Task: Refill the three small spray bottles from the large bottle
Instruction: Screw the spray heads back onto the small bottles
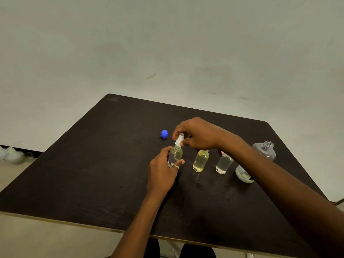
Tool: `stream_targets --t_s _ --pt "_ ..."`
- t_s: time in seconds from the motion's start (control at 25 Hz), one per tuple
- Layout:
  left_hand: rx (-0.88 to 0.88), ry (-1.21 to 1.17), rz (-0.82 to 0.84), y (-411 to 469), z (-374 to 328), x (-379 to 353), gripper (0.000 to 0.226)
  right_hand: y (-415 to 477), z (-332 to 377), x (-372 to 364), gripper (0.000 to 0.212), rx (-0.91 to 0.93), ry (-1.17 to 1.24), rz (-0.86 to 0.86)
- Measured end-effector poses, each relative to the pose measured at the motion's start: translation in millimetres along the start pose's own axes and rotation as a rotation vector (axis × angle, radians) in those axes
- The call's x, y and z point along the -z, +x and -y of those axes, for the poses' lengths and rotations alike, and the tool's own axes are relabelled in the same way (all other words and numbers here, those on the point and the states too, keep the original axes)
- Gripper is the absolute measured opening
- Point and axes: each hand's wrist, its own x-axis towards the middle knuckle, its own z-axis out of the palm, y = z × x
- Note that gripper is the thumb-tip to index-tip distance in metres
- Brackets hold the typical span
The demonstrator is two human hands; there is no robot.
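My left hand grips a small clear spray bottle steady while my right hand pinches its white spray top, blue cap at eleven o'clock.

Dark brown wood-grain table: matt, faintly scuffed. Three small clear spray bottles: glossy plastic or glass, cannot tell which. Large clear open-necked bottle: glossy. Small blue cap: smooth plastic.

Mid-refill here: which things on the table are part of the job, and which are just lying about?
Job: left bottle with white sprayer, held by left hand and right hand; yellow bottle; clear bottle; large bottle; blue cap.
Lying about: pale items on floor.
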Motion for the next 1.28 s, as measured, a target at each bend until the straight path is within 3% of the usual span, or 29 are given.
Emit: stream_targets --t_s 0.64,1.0,1.2,1.28 --pt "-0.004 0.019 -0.003 1 1 -1 0.049 11 8 -11 0.016 -0.060 -0.154 0.021" --pt "-0.021 0.038 -0.014 1 -1 0 0.042 2 14 -14 0.051 -0.150 -0.458 -0.071" --pt "-0.022 0.037 -0.021 0 0 0 0.041 2 11 -17 0.061 -0.156 -0.412 -0.125" --pt "-0.016 0.031 -0.021 0 -1 0 0.041 0 7 -11 0.051 -0.089 -0.299 -0.123"
